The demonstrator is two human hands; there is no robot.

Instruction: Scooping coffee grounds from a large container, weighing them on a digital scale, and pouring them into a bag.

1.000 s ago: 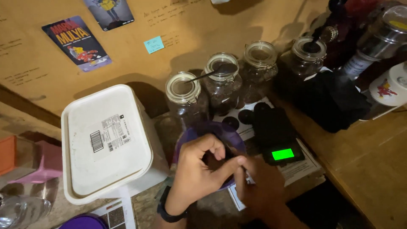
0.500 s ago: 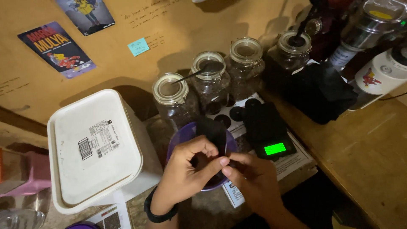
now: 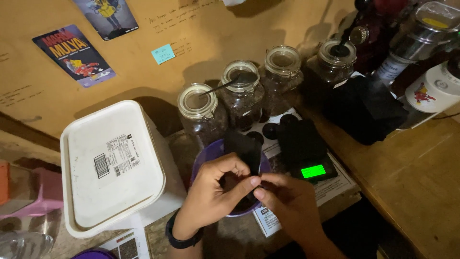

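My left hand and my right hand meet over a purple bowl at the counter's front. Together they pinch a small black pouch that stands upright above the bowl. The left fingers and thumb grip its lower edge, and the right thumb and forefinger hold the same edge from the other side. A dark band sits on my left wrist. Just right of the bowl is a small black scale with a lit green display.
A white lidded tub stands left of the bowl. Several lidded glass jars line the back, one with a spoon handle sticking out. A black cloth and grinders fill the right rear. Printed sheets lie under the scale.
The view has shifted so everything sits lower and to the right. Both hands have lifted the black pouch upright over the bowl and now pinch it together.
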